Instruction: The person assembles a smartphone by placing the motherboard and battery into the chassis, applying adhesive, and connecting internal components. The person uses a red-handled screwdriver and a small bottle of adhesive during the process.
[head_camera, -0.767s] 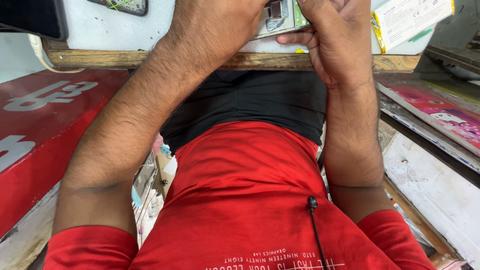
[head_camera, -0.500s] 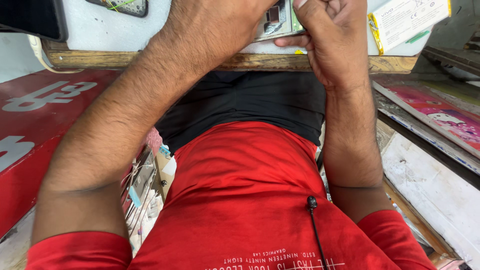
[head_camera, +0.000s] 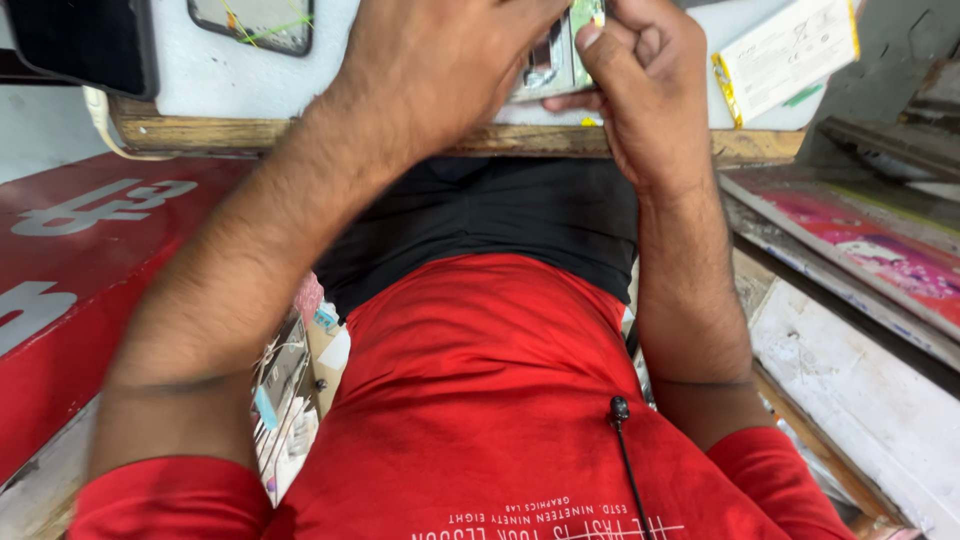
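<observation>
My left hand (head_camera: 440, 55) and my right hand (head_camera: 645, 85) meet at the top of the head view, over the edge of a white worktop (head_camera: 200, 75). Between them is a small opened electronic device (head_camera: 555, 60) with grey and green inner parts showing. My right hand grips its right side, thumb pressed on top. My left hand covers its left side; how its fingers hold it is hidden. My red shirt fills the lower middle.
A dark phone (head_camera: 80, 45) and a small cracked screen (head_camera: 255, 20) lie at the top left. A white and yellow flat pack (head_camera: 790, 50) lies at the top right. A red panel (head_camera: 90, 260) is on my left; shelves with printed sheets (head_camera: 860, 250) are on my right.
Both hands and the device have shifted a little lower in view. My left forearm has swung slightly to the left and is blurred.
</observation>
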